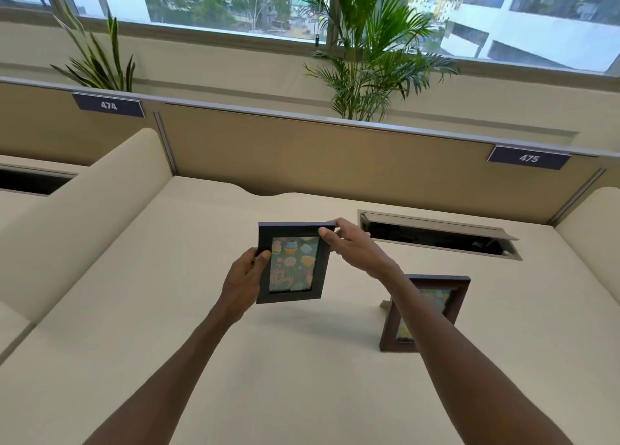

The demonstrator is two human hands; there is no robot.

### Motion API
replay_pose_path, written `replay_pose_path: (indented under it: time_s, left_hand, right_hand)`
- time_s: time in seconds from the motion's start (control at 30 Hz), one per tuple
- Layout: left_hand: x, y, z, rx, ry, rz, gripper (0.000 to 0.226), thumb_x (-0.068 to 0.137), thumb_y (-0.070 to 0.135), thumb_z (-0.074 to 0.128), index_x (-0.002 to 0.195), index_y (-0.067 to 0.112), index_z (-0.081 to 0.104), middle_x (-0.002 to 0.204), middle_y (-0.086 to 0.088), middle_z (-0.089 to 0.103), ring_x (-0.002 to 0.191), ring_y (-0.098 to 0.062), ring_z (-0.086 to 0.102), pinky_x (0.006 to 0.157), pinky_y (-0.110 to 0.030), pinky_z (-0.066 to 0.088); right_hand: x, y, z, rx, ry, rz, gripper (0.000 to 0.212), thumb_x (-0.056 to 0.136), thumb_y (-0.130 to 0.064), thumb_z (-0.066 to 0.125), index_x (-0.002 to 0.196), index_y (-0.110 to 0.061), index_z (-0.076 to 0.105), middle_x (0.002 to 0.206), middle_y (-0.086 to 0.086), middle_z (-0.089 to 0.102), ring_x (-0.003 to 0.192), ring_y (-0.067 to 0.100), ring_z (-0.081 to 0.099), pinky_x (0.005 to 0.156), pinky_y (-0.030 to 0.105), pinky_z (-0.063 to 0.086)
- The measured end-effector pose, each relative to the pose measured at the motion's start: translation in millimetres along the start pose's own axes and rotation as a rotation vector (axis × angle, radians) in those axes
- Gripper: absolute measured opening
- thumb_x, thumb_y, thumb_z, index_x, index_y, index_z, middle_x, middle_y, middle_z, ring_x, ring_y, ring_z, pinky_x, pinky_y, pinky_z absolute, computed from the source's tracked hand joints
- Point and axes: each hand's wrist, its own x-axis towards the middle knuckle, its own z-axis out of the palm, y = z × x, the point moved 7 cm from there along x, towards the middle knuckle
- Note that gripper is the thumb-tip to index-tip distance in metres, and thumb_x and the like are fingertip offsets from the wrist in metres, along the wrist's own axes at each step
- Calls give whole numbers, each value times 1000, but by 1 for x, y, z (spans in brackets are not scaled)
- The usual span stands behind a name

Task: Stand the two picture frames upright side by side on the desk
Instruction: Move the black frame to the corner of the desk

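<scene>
Already one half of the job looks done: the brown frame [427,313] stands upright on the desk [167,310], propped by a stand that peeks out behind its left edge, though the right forearm crosses in front and hides part of it. So the step in hand is the second one, the black frame [292,262], which is held up in the air above the desk, to the left of the brown one and well apart from it, its cupcake picture facing the camera. The left hand [243,278] grips its lower left edge, thumb pressed on the front and fingers wrapped behind. The right hand [352,246] pinches the top right corner, thumb on the front face and the other fingers curled over the top. Whether the stand on its back is folded out cannot be told, since the back is hidden. Next, I judge, that prop must be opened if it is not, and the frame lowered to the desk just beside the brown one, facing the same way, then let go gently so it does not tip.
</scene>
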Motion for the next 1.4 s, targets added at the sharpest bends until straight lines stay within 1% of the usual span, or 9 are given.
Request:
replay_pose_path:
  time_s: [0.17, 0.3, 0.4, 0.53, 0.8, 0.93, 1.1, 1.27, 1.4]
  left_hand:
    - [13, -11, -27, -69, 29, -38, 30, 102, 39, 44, 114, 19, 63, 107, 4, 73, 100, -6, 70, 68, -20, 58]
    - [26, -23, -45, -65, 28, -51, 35, 102, 40, 43, 119, 15, 61, 113, 2, 72, 103, -7, 70, 70, -20, 59]
    - [37, -32, -60, -78, 47, -67, 37, 101, 41, 44, 122, 15, 61, 115, 1, 72, 106, -12, 70, 71, -22, 59]
    - [50, -43, -81, -103, 93, -83, 37, 102, 40, 44, 119, 14, 63, 107, 3, 74, 102, -10, 71, 65, -17, 57]
    - [76, -66, -132, -132, 158, -84, 38, 99, 45, 48, 115, 16, 66, 110, 4, 75, 103, -10, 71, 70, -18, 57]
    - [88, -73, -155, -113, 195, -80, 36, 100, 45, 48, 113, 18, 67, 108, 7, 75, 102, -8, 71, 70, -16, 56]
    - [103, -80, -176, -114, 201, -74, 36, 100, 46, 47, 115, 20, 67, 112, 5, 75, 107, -11, 70, 76, -18, 57]
    - [116, -91, -187, -229, 197, -55, 37, 101, 38, 49, 122, 13, 65, 120, -2, 73, 113, -17, 68, 85, -25, 58]
    - [124, -105, -197, -297, 225, -44, 29, 99, 41, 53, 115, 23, 70, 120, -1, 73, 112, -18, 69, 85, -26, 59]
  right_hand:
    - [21, 21, 51, 225, -127, 119, 58, 96, -62, 37, 122, -13, 56, 119, 7, 66, 111, 23, 60, 97, 42, 47]
    - [41, 22, 78, 367, -135, 155, 58, 84, -76, 36, 115, -34, 59, 113, -10, 69, 107, 10, 64, 91, 32, 49]
    - [61, 24, 90, 377, -138, 198, 65, 81, -81, 30, 114, -35, 61, 115, -3, 69, 110, 20, 64, 94, 37, 50]
    - [90, 21, 110, 359, -212, 220, 58, 80, -85, 26, 104, -46, 61, 111, -6, 69, 108, 23, 64, 96, 41, 50]
    - [150, 12, 155, 472, -333, 232, 88, 77, -85, 27, 135, -24, 54, 135, 8, 61, 118, 28, 61, 103, 46, 47]
    - [177, 6, 176, 497, -349, 231, 85, 79, -86, 29, 132, -26, 59, 130, 5, 65, 114, 26, 64, 99, 44, 49]
    - [199, -3, 194, 523, -357, 234, 74, 78, -88, 29, 111, -35, 68, 120, 2, 70, 109, 24, 67, 98, 44, 50]
    - [220, -2, 208, 542, -364, 289, 93, 81, -86, 22, 130, -16, 59, 125, 10, 67, 112, 27, 64, 97, 41, 48]
    - [234, -3, 218, 520, -386, 291, 93, 81, -85, 23, 129, -14, 59, 120, 9, 69, 108, 25, 66, 90, 38, 49]
